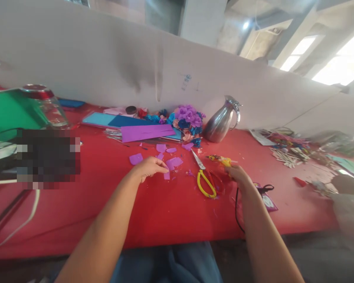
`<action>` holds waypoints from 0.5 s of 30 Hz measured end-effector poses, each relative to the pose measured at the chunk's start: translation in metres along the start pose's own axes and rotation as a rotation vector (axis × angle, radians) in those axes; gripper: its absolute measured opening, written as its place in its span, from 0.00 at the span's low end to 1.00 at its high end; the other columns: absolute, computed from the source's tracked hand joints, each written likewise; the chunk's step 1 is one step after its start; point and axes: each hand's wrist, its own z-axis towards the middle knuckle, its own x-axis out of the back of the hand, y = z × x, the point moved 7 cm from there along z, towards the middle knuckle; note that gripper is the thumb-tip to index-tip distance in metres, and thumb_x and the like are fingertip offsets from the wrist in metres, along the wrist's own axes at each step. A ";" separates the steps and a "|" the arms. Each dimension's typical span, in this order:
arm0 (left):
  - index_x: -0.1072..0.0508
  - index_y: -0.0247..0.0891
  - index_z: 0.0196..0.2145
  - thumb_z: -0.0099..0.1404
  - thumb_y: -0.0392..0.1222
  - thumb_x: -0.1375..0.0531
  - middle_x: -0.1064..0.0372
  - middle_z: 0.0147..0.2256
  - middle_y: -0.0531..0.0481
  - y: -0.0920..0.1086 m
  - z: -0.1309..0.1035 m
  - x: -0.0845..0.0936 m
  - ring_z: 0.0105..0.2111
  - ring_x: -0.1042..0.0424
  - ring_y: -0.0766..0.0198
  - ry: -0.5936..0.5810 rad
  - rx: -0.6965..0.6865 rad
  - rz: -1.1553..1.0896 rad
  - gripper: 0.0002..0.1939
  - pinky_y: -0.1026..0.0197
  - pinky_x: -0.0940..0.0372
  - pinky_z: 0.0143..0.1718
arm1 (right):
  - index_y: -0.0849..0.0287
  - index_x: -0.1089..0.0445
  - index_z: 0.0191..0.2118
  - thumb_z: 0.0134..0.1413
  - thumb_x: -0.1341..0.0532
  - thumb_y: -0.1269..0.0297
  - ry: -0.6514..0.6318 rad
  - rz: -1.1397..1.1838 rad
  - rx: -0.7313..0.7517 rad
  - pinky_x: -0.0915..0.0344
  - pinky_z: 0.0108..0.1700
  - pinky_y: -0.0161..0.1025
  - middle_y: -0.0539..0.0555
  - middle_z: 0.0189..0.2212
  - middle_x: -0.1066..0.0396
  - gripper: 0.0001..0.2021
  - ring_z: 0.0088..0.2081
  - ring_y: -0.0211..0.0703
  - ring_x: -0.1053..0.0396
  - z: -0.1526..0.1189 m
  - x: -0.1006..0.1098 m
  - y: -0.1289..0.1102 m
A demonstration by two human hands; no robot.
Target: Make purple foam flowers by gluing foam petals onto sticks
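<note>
My left hand [150, 168] pinches a small purple paper piece [166, 175] just above the red table [165, 212]. Around it lie several more cut purple pieces, one of them a curved purple petal [135, 158]. My right hand [238, 173] is closed around a yellow glue gun [223, 160], its nozzle pointing left and a black cord [237, 216] hanging below. Between the two hands rest scissors [205, 184] with yellow and red handles, blades apart and pointing away from me. The fingers of my right hand are partly hidden behind the glue gun.
At the back stand a purple and blue paper flower bunch [188, 118] and a steel jug [220, 122]. Purple sheets [144, 133] lie over blue ones. A red-lidded jar [51, 106] is at left; stick bundles [289, 155] and a person's sleeve [346, 204] are at right.
</note>
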 end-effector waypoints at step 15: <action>0.25 0.39 0.12 0.35 0.32 0.32 0.35 0.12 0.54 -0.008 0.005 -0.003 0.17 0.40 0.66 0.042 -0.019 0.111 0.06 0.64 0.51 0.22 | 0.58 0.30 0.33 0.46 0.36 0.44 -0.373 0.472 -0.031 0.48 0.19 0.32 0.47 0.16 0.38 0.20 0.18 0.34 0.45 -0.098 -0.037 -0.063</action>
